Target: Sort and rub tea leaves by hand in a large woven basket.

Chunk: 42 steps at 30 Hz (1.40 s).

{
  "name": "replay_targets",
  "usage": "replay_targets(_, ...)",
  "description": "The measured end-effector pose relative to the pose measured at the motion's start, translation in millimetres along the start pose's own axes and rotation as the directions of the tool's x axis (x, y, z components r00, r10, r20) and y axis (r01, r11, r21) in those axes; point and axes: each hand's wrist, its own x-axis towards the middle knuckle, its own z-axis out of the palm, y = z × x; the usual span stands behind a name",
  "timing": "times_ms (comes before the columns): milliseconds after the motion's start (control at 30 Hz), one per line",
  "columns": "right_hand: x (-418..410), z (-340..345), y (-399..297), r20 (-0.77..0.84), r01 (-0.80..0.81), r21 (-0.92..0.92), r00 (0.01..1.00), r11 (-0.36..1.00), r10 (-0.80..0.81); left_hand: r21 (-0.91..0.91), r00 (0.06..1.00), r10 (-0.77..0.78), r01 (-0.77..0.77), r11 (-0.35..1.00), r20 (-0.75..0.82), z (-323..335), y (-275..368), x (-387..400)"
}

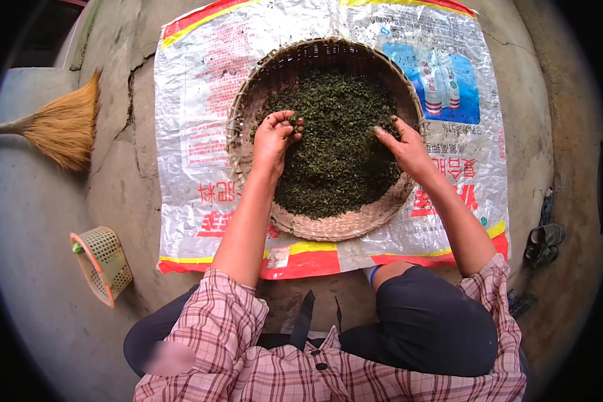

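A round woven bamboo basket (326,231) rests in front of me, and a heap of small dark green leaves (331,161) covers most of its floor. Over the heap's left side, my left hand (276,138) has its fingers curled, with leaf bits caught between them. My right hand (404,148) is at the right side of the heap, inside the rim. Its thumb and forefinger are apart at the tips; dark leaves show between them, but whether it grips any is unclear. The other fingers of that hand are mostly hidden.
Beneath the basket lies a flattened woven plastic sack (191,135) bearing print, spread over cracked concrete (115,191). To the left are a straw broom (68,125) and a plastic basket (108,261) on its side, with a green item (78,248) in it. Dark shoes (545,243) lie at right.
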Motion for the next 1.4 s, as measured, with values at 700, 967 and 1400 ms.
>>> replay_targets(700, -5.9, -20.9, -45.4, -0.074, -0.017, 0.069, 0.997, 0.997, 0.023, 0.007, 0.998, -0.015, 0.015, 1.0, 0.058, 9.7, -8.3, -7.7)
replay_targets(967, -3.8, -20.3, -33.4, -0.086, 0.066, -0.003, 0.994, 0.998, -0.066, 0.044, 0.995, 0.065, -0.068, 0.997, 0.071, 22.3, -10.0, -10.0)
replay_targets(1400, 25.4, 14.8, -0.1, 0.15, 0.228, -0.529, 0.973, 0.818, -0.174, 0.864, 0.86, 0.398, -0.436, 0.251, 0.318, 73.0, -21.6, 10.3)
